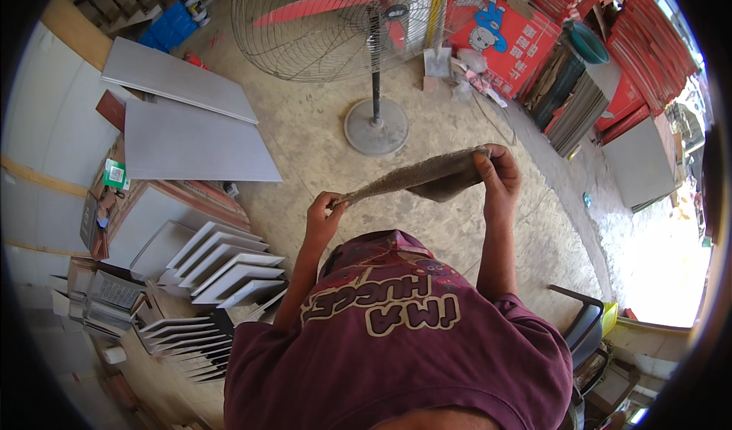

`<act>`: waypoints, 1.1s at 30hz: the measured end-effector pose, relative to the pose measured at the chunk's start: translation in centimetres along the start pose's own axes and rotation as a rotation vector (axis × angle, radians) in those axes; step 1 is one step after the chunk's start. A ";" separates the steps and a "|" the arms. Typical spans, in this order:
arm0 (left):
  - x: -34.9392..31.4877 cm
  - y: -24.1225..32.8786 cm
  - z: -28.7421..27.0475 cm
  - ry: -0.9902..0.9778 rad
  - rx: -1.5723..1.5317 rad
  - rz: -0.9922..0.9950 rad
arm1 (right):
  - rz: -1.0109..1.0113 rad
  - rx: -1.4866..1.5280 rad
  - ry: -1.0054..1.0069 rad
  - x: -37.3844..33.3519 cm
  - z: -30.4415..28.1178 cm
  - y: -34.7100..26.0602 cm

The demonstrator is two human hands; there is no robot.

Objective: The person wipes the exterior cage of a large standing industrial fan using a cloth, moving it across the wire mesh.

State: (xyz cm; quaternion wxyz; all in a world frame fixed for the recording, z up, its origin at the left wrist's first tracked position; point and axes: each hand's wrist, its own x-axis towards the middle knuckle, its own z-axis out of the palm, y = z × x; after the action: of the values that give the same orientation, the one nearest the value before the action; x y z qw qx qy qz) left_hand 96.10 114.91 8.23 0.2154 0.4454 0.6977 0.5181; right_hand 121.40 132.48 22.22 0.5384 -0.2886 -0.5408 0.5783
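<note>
A dark brown-grey cloth (438,176) is stretched in the air between my two hands, in front of my body. My left hand (326,207) pinches its narrow left end between thumb and fingers. Higher up and to the right, my right hand (499,172) grips the wider right end, thumb on the near side. The cloth sags into a fold near the right hand. It looks worn and grimy; its exact kind is hard to make out.
A large caged fan (377,125) stands ahead on a round base. Grey panels (198,140) lie stacked at left, above several white boards (229,258) standing in a rack. Red cartons (496,33) and a dustpan (438,62) are at far right; a chair (583,331) stands near right.
</note>
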 end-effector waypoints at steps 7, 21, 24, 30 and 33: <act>3.0 -1.2 0.5 0.048 -0.186 -0.095 | 0.012 0.006 0.020 4.1 -1.1 1.0; 7.6 -0.7 -0.2 0.156 -0.416 -0.240 | 0.040 0.012 0.050 8.6 -1.8 4.1; 8.3 -0.5 -0.9 0.175 -0.440 -0.240 | 0.034 -0.013 0.068 9.4 -1.0 4.4; 11.5 -0.2 -3.3 0.142 -0.451 -0.213 | 0.023 -0.024 0.110 10.5 1.6 5.0; 13.1 -0.7 -3.9 0.149 -0.515 -0.213 | 0.031 -0.059 0.112 11.3 2.4 5.5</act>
State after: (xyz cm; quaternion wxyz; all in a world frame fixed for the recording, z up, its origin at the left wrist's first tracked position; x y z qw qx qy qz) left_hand 86.20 123.89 11.14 0.3225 0.2612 0.6000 0.6840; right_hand 114.62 143.18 20.49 0.5501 -0.3446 -0.5221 0.5532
